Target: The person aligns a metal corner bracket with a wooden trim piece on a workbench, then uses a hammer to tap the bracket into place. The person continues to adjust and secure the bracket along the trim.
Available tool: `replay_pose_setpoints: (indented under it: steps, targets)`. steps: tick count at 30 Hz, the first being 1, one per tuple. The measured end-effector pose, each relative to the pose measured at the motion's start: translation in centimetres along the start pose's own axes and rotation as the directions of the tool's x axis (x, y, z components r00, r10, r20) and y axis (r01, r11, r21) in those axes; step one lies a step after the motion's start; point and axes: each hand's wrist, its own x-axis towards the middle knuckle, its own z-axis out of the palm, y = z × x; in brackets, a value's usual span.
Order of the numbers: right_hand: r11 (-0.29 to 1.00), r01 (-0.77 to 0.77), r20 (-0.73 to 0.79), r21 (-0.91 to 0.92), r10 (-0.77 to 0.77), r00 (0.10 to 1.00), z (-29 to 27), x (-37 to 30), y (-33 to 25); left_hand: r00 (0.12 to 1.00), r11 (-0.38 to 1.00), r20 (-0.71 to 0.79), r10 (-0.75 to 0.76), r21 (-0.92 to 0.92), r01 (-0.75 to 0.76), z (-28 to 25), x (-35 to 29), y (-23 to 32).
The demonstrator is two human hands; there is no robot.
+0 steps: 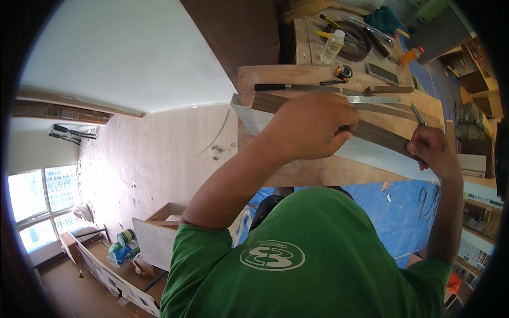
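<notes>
A long brown wood-grain strip [386, 138] runs along the edge of a white board [374, 157] across the workbench. My left hand [316, 126] is closed over the strip near its middle, thumb and fingers bent together and hiding that part. At the strip's right end, my right hand [430, 150] pinches it between thumb and fingers. Just beyond the right hand lies a slim metal tool [418, 114]. Behind the left hand are a flat metal bar [375, 99] and a long tool with a black handle [272, 87].
On the wooden bench top [302, 172] sit a tape measure [344, 73], a brown wood piece [389, 90] and a dark flat block [383, 74]. Farther back stand a clear bottle [333, 46], a coiled dark band [356, 43] and an orange bottle [411, 55]. Blue sheeting [387, 212] covers the floor.
</notes>
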Motion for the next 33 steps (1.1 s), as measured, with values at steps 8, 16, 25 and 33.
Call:
replay_pose_setpoints:
  steps: [8,16,25,33]
  targets:
    - [0.999,-0.019,-0.015,0.046,0.019,1.000,0.1,-0.8,0.6,0.995,0.996,0.044,-0.090,-0.002,0.090,0.3,-0.4,0.5]
    - [0.998,0.061,0.003,-0.016,-0.061,0.998,-0.2,-0.2,-0.7,0.999,0.996,-0.024,-0.032,0.086,0.034,0.3,-0.2,0.0]
    - [0.991,0.114,-0.083,-0.075,-0.120,0.989,0.8,-0.3,0.7,0.995,0.993,0.021,-0.097,-0.062,0.098,0.0,0.8,0.7]
    - [0.977,0.140,-0.093,-0.162,-0.156,0.983,1.2,0.2,1.5,0.993,0.990,0.020,-0.113,-0.085,0.114,0.1,0.8,1.0]
